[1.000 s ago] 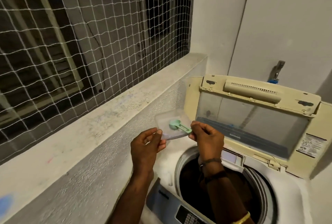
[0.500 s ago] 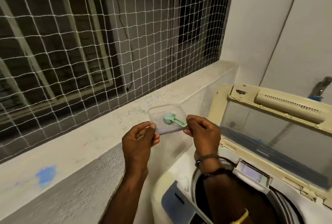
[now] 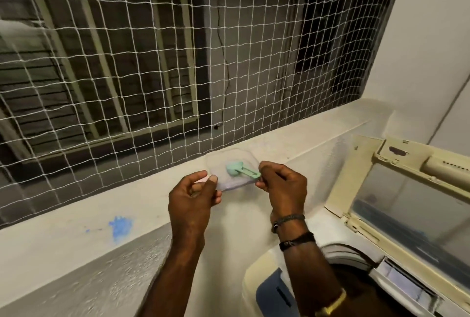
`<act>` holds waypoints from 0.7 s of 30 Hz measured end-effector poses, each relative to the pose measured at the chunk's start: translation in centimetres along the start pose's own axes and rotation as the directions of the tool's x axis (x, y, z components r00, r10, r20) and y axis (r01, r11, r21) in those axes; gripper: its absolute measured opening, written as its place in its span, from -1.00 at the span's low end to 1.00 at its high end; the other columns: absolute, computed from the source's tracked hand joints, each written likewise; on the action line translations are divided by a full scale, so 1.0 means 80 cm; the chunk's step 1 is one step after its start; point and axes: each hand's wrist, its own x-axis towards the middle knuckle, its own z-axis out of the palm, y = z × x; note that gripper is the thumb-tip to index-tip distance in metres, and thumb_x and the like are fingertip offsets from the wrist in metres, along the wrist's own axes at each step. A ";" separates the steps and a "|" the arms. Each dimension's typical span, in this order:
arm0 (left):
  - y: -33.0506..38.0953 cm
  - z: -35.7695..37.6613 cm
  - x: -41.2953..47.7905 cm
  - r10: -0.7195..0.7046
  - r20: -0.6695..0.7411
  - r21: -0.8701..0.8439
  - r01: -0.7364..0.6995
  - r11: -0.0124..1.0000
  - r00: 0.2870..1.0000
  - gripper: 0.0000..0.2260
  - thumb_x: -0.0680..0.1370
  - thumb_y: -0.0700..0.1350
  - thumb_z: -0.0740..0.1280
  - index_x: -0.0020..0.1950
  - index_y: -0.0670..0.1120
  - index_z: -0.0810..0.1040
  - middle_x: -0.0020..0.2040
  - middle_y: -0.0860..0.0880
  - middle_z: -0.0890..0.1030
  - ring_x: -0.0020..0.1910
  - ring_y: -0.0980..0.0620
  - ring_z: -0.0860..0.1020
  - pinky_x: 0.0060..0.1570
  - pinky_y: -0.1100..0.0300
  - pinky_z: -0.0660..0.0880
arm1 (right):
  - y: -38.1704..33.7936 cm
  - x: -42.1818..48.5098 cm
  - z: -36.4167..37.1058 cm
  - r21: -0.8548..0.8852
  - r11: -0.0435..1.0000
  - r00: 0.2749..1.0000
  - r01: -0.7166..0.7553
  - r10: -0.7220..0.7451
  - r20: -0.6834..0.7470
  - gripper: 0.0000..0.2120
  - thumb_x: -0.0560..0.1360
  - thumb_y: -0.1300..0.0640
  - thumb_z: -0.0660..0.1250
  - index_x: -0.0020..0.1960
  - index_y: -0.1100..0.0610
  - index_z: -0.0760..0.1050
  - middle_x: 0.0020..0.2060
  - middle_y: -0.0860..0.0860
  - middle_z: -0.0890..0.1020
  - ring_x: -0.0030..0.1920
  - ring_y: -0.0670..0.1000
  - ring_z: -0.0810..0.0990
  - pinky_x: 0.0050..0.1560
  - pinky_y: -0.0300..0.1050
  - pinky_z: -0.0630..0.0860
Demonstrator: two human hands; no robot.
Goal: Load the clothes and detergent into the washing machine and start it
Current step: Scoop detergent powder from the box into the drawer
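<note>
A clear plastic container [image 3: 223, 164] with a mint-green scoop [image 3: 235, 168] in it hangs above the white ledge. My left hand [image 3: 194, 198] pinches its left edge. My right hand [image 3: 283, 188] pinches its right edge where the scoop's handle ends. The top-loading washing machine [image 3: 256, 281] stands at lower right. Its yellowed lid [image 3: 396, 161] with a glass pane is propped up. The dark drum opening [image 3: 361, 291] shows behind my right forearm; I cannot make out what is inside it.
A white concrete ledge [image 3: 76, 227] runs from lower left to upper right, with a blue stain [image 3: 120, 225] on it. White safety netting [image 3: 178, 62] covers the opening above the ledge. White walls close off the right side.
The view has swung left and up, so less of the washing machine shows. Both hands have carried the container and scoop from over the machine's rim to over the ledge.
</note>
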 end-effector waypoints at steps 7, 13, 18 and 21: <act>0.003 -0.027 0.016 0.049 -0.055 0.093 -0.043 0.995 0.997 -0.83 0.52 -0.17 0.47 0.10 -0.09 0.62 -0.24 -0.11 0.69 -0.33 -0.01 0.69 -0.11 -0.01 0.67 | 0.013 -0.002 0.036 -0.013 0.999 0.997 -0.031 0.032 0.065 -0.87 0.41 0.30 0.49 -0.21 0.08 0.71 -0.34 0.08 0.70 -0.39 -0.02 0.62 -0.18 -0.04 0.64; 0.003 -0.040 0.033 0.134 -0.054 0.272 -0.115 0.955 0.990 -0.86 0.53 -0.09 0.46 0.06 0.08 0.61 -0.31 0.00 0.69 -0.35 0.03 0.69 -0.08 -0.10 0.66 | 0.026 -0.002 0.056 -0.027 0.998 0.995 -0.050 0.053 0.089 -0.88 0.43 0.30 0.49 -0.18 0.10 0.71 -0.29 0.12 0.71 -0.34 0.04 0.65 -0.24 -0.11 0.60; -0.001 -0.048 0.044 0.149 -0.028 0.348 -0.130 0.928 0.988 -0.73 0.44 0.13 0.41 0.10 0.11 0.62 -0.25 0.04 0.69 -0.30 0.05 0.70 -0.10 -0.11 0.66 | 0.032 0.001 0.064 -0.040 0.999 0.995 -0.031 0.035 0.091 -0.90 0.44 0.27 0.48 -0.16 0.09 0.71 -0.30 0.14 0.71 -0.31 0.10 0.68 -0.20 -0.02 0.66; -0.003 -0.048 0.050 0.129 -0.036 0.346 -0.108 0.932 0.991 -0.76 0.46 0.11 0.42 0.10 0.11 0.62 -0.25 0.04 0.70 -0.31 0.04 0.70 -0.11 -0.13 0.65 | 0.034 0.002 0.067 -0.032 0.999 0.994 -0.035 0.038 0.100 -0.86 0.43 0.28 0.49 -0.20 0.05 0.70 -0.30 0.14 0.71 -0.31 0.12 0.69 -0.18 0.02 0.67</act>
